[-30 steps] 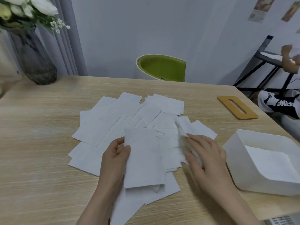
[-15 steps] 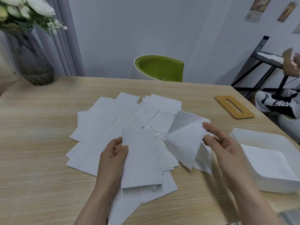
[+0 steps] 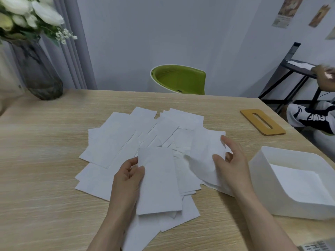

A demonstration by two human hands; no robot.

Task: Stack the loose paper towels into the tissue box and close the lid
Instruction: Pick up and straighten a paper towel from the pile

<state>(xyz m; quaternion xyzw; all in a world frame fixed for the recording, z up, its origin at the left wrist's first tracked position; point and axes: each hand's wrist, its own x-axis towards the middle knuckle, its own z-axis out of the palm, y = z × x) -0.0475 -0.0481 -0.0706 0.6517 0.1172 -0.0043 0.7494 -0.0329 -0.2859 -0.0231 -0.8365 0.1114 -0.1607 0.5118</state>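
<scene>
The left hand [image 3: 127,176] grips 1 flat paper towel [image 3: 158,180] by its edge, likely as the base of a stack. The right hand [image 3: 230,160] pinches a second towel [image 3: 204,153], its fingers [image 3: 218,160] curled on the lifted sheet, apparently to lay it on top. More towels [image 3: 116,142] lie spread on the desk [image 3: 45,178]. The tissue box [image 3: 268,189] sits open at right; its wooden lid [image 3: 262,122] lies well apart.

towels [image 3: 126,142] mid-table, box [image 3: 262,178] right (lid [image 3: 262,122] behind)
</scene>
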